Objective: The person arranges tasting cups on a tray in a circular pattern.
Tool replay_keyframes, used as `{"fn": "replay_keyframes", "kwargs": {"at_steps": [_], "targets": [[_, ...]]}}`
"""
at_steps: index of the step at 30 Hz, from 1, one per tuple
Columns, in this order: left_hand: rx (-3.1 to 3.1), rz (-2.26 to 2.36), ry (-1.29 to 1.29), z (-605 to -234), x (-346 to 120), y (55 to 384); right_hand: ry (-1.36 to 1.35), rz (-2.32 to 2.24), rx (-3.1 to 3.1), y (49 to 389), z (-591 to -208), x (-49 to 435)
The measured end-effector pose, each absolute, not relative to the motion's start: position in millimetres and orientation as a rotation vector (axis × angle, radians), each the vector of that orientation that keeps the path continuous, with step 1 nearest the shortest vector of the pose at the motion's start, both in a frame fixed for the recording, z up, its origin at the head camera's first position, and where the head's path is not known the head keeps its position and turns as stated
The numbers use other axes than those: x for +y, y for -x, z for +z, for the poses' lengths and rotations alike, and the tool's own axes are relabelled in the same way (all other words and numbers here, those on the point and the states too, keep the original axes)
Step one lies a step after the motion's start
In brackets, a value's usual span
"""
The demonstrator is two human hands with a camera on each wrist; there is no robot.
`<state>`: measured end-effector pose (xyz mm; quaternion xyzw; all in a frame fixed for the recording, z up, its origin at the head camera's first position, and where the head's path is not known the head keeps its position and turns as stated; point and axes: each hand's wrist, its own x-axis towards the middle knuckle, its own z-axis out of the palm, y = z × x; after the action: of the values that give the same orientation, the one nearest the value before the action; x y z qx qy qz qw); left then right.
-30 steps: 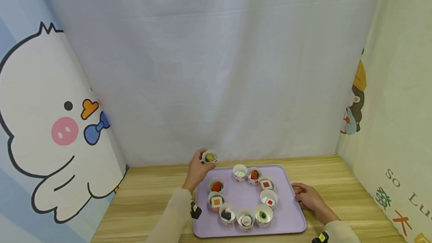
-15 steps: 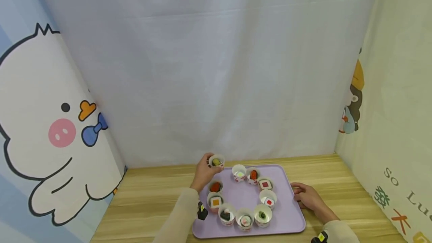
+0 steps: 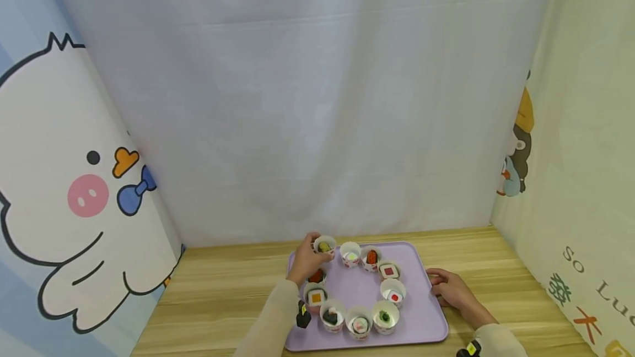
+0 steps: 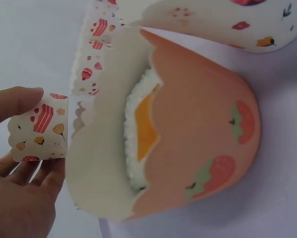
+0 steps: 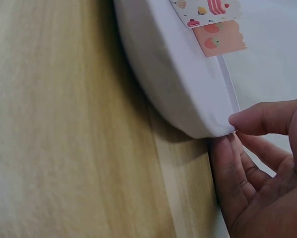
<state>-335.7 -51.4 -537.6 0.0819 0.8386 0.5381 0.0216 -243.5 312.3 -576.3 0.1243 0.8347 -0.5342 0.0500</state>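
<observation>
My left hand (image 3: 307, 260) holds a white patterned paper baking cup (image 3: 324, 253) with a greenish-yellow filling, low over the far left corner of the lilac tray (image 3: 352, 288). In the left wrist view, thumb and fingers grip that cup (image 4: 51, 124) from opposite sides. My right hand (image 3: 450, 289) pinches the tray's right rim, its thumb on top and fingers underneath, as the right wrist view shows. Other cups with sushi pieces stand in a ring on the tray. A cup with red topping (image 3: 316, 276) is partly hidden behind the left hand.
Just right of the held cup stands a white cup with a pale green piece (image 3: 350, 256). A pink cup with an orange-centred sushi (image 3: 315, 297) sits at the tray's left. The wooden table (image 3: 223, 285) extends around the tray, with a pale curtain (image 3: 317, 125) behind.
My left hand has carried its cup right and down, from beyond the tray's far left corner to beside the far cup. The right hand stays at the tray's rim.
</observation>
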Motion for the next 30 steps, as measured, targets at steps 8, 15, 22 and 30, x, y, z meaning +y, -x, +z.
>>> {"fn": "replay_keyframes", "kwargs": {"at_steps": [8,15,22,30], "targets": [[2.639,1.582,-0.229,-546.6,-45.5,334.1,-0.380,-1.631,2.538,240.9,-576.1,311.3],[2.670,1.516,-0.222,-547.3,-42.5,331.1,-0.385,-1.622,2.541,240.4,-575.5,310.7],[2.700,1.458,-0.227,-549.1,-40.4,333.8,-0.379,-1.628,2.553,240.5,-577.3,310.8],[2.749,1.344,-0.272,-546.5,-39.0,328.6,-0.383,-1.630,2.552,240.2,-579.3,309.7]]}}
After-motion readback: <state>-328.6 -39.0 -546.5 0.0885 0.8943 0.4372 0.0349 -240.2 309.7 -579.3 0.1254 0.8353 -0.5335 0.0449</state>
